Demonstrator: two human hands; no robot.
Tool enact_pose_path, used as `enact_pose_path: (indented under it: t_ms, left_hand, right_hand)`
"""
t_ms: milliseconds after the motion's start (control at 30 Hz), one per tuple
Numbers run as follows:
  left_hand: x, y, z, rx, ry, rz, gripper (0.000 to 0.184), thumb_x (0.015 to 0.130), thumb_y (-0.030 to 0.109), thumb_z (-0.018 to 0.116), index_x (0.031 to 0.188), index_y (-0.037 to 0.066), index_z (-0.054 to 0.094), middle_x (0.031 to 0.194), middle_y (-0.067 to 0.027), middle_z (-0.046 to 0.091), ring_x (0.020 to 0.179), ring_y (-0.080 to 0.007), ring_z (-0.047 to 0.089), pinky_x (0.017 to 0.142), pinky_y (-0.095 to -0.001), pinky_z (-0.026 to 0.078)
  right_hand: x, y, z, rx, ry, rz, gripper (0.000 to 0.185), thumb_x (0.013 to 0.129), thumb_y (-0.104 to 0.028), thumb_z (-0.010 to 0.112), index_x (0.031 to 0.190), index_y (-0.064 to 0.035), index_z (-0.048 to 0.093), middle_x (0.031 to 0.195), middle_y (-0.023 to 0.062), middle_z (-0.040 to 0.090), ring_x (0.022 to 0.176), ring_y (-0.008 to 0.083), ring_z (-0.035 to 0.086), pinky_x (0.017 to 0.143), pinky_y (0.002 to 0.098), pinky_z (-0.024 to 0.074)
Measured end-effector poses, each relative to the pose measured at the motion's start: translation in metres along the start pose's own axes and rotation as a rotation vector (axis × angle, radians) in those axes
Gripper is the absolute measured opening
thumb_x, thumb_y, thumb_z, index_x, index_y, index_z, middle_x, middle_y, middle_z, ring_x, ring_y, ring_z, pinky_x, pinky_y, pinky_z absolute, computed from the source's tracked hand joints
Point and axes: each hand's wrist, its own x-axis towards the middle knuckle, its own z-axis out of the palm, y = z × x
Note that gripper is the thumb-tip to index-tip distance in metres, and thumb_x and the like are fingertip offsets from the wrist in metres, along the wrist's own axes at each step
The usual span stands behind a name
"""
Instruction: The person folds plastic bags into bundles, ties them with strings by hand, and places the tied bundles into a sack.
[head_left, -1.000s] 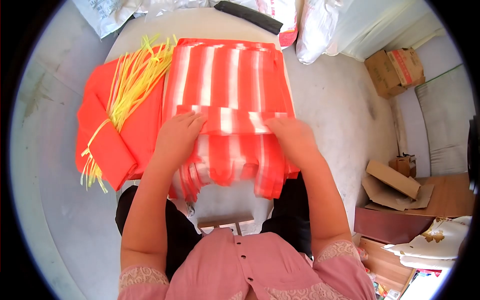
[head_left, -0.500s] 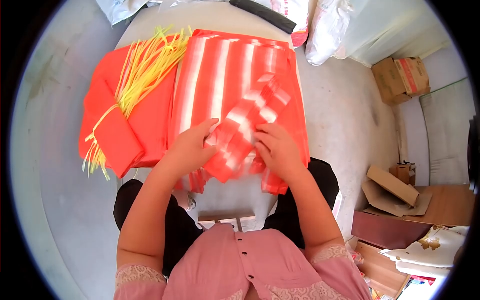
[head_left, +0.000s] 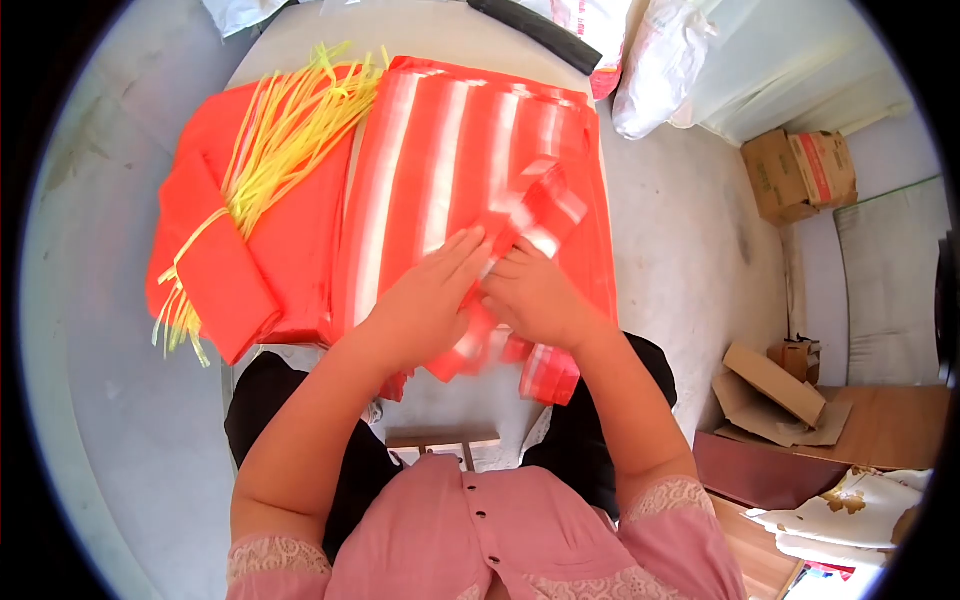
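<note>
A small folded red-and-white striped bundle (head_left: 548, 205) lies slanted over a large stack of striped sheets (head_left: 425, 150). My left hand (head_left: 435, 295) is pressed on the bundle from the left, its fingers together. From the right, my right hand (head_left: 532, 292) grips the bundle's middle with curled fingers. Both hands nearly touch, and part of the bundle is hidden beneath them. To the left lies a plain red stack (head_left: 300, 255), with yellow strips (head_left: 290, 130) across it and a red roll (head_left: 222, 290) tied with a yellow strip.
The pale table (head_left: 420, 25) carries a black roll (head_left: 540, 35) at its far edge. White bags (head_left: 660, 70) stand beyond it. Cardboard boxes (head_left: 800, 175) are at the right, and an opened carton (head_left: 775, 400) rests on a wooden surface (head_left: 890, 425) nearer me.
The striped strip, flat across the stack a second ago, became a slanted, narrower bundle. My hands have moved together around its middle, the left one shifting right.
</note>
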Motion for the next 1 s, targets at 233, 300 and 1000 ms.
enact_pose_path:
  t_ms: [233, 300, 1000]
  left_hand:
    - [-0.006, 0.0, 0.001, 0.194, -0.076, 0.055, 0.075, 0.085, -0.005, 0.059, 0.158, -0.001, 0.041, 0.167, -0.0186, 0.038, 0.158, -0.0352, 0.031, 0.129, -0.0448, 0.03]
    - [-0.006, 0.003, -0.003, 0.194, -0.111, 0.018, 0.075, 0.084, -0.006, 0.059, 0.157, 0.0, 0.043, 0.166, -0.0189, 0.04, 0.157, -0.0357, 0.032, 0.129, -0.045, 0.03]
    - [0.006, 0.026, 0.0, 0.272, -0.221, -0.146, 0.078, 0.082, -0.012, 0.046, 0.159, 0.001, 0.043, 0.17, -0.0198, 0.034, 0.16, -0.0391, 0.028, 0.128, -0.0484, 0.028]
  right_hand:
    - [0.002, 0.06, -0.008, -0.059, -0.001, 0.141, 0.018, 0.096, -0.022, 0.065, 0.101, -0.0063, 0.071, 0.109, 0.0111, 0.069, 0.119, 0.0338, 0.057, 0.118, 0.0556, 0.0311]
    - [0.001, 0.084, -0.014, -0.151, 0.062, 0.155, 0.022, 0.099, -0.025, 0.062, 0.105, -0.006, 0.072, 0.114, 0.0127, 0.068, 0.133, 0.0351, 0.052, 0.122, 0.0604, 0.0247]
    - [-0.304, 0.168, 0.195, 0.254, -0.596, 1.47, 0.056, 0.097, -0.038, 0.06, 0.14, -0.0046, 0.049, 0.134, 0.0235, 0.067, 0.128, 0.04, 0.063, 0.106, 0.0486, 0.0503]
